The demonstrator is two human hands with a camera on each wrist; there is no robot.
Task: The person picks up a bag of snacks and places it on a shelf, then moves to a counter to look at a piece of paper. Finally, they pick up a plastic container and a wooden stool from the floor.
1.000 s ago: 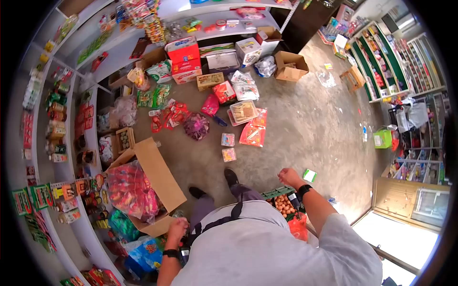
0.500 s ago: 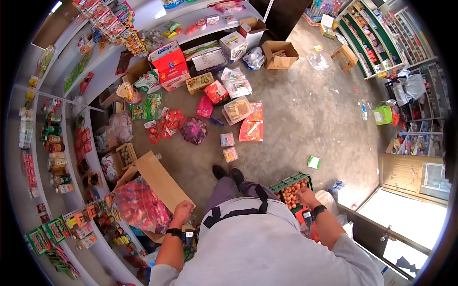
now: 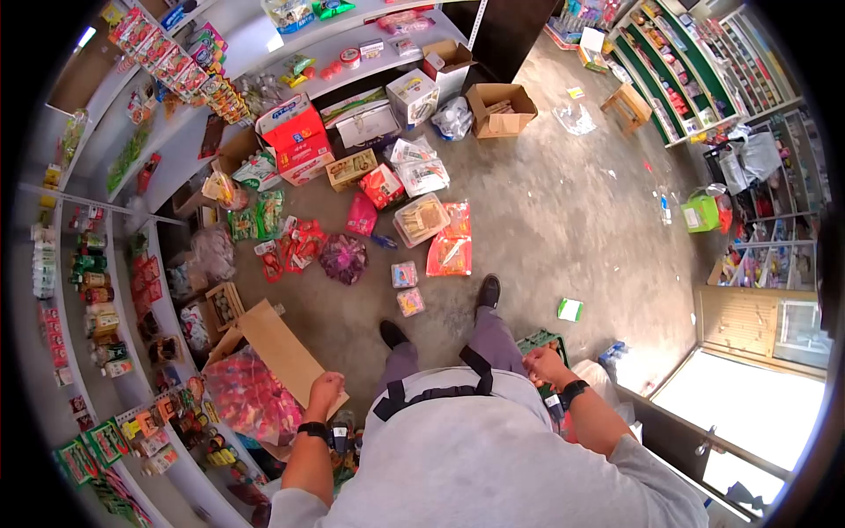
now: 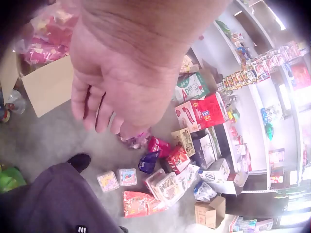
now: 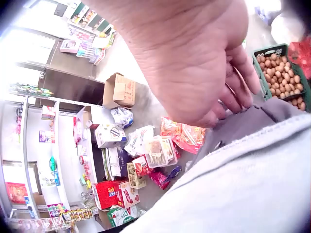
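My left hand (image 3: pixel 326 389) hangs at the left, overlapping the flap of a large cardboard carton (image 3: pixel 280 350) full of pink and red packets in the head view. In the left wrist view its loosely curled fingers (image 4: pixel 103 114) hold nothing. My right hand (image 3: pixel 547 364) is beside my right thigh. Its bent fingers (image 5: pixel 241 80) appear right at the grey trousers (image 5: pixel 228 127) in the right wrist view, with nothing held. Past them stands a green crate (image 5: pixel 265 54) of brown eggs (image 5: pixel 279 76). On the floor ahead lie two small clear boxes, one (image 3: pixel 404 275) behind the other (image 3: pixel 410 303).
Ahead on the floor are a tub of sticks (image 3: pixel 421 220), red packets (image 3: pixel 451 255), a purple bundle (image 3: pixel 343 259), a red box (image 3: pixel 293 136) and an open carton (image 3: pixel 501 110). Stocked shelves (image 3: pixel 123 290) line the left. A green-and-white packet (image 3: pixel 569 310) lies to the right.
The person has stepped, and the feet are now apart, the right one forward. The right hand has swung in toward the thigh. The left hand has stayed near the carton flap since half a second ago.
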